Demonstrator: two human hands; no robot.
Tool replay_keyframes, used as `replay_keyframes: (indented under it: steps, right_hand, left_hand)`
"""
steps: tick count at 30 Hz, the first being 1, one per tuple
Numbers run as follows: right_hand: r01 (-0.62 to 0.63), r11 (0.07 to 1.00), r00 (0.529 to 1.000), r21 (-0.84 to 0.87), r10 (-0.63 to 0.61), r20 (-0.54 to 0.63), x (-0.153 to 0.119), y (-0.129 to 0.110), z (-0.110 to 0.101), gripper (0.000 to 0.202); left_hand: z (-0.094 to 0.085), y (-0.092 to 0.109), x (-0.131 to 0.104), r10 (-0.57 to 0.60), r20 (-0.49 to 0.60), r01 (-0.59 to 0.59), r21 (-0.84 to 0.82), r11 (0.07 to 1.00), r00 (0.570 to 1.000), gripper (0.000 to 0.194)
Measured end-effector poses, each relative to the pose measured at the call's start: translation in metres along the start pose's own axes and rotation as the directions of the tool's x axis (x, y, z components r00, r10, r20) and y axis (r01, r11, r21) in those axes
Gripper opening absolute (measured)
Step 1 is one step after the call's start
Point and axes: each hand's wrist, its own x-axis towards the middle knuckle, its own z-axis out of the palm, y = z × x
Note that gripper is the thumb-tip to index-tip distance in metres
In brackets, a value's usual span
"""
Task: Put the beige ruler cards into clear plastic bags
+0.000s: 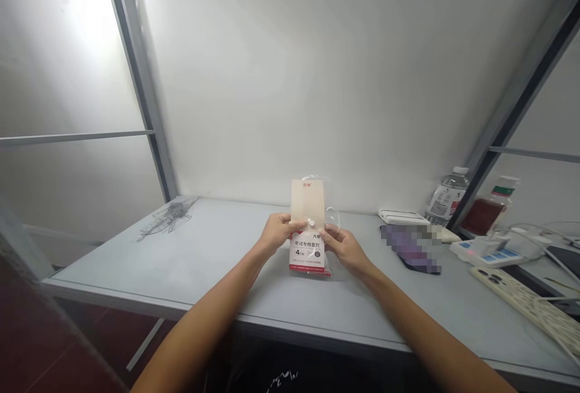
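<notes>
A clear plastic pouch [308, 254] with a cream card and a white and red printed label inside is held upright over the grey table. A small white snap button shows at its middle. My left hand [280, 230] pinches the pouch's left edge, with the thumb on the front near the snap. On the opposite edge, my right hand [345, 248] grips the clear plastic between thumb and fingers. The fingertips behind the pouch are hidden.
Black scribbles mark the left of the table [122, 260]. At the right are a white case [401, 217], a partly pixelated dark item [410, 251], a clear bottle [447, 197], a bottle of red liquid [487, 209], a power strip [487, 253] and a phone case [525, 299] with cables.
</notes>
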Motion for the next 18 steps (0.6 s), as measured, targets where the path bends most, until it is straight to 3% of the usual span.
replay_keyframes:
  steps: [8,14,18]
  right_hand:
    - [-0.007,0.994,1.0,0.105,0.009,-0.02,-0.0007,-0.0006,0.0018,0.028]
    - [0.041,0.994,0.989,0.097,-0.026,-0.149,0.0017,-0.0032,-0.006,0.032]
    - [0.002,0.994,0.995,0.106,0.008,-0.095,0.0,-0.0045,-0.0051,0.036]
  left_hand:
    - [0.0035,0.0039,-0.0033,0.016,-0.014,-0.016,-0.022,1.0,1.0,0.039]
    - [0.0019,0.0079,-0.0064,-0.037,0.241,0.063,-0.1,0.993,0.97,0.04]
    - [-0.0008,0.0029,-0.0029,-0.088,0.174,0.104,-0.082,0.991,0.981,0.035]
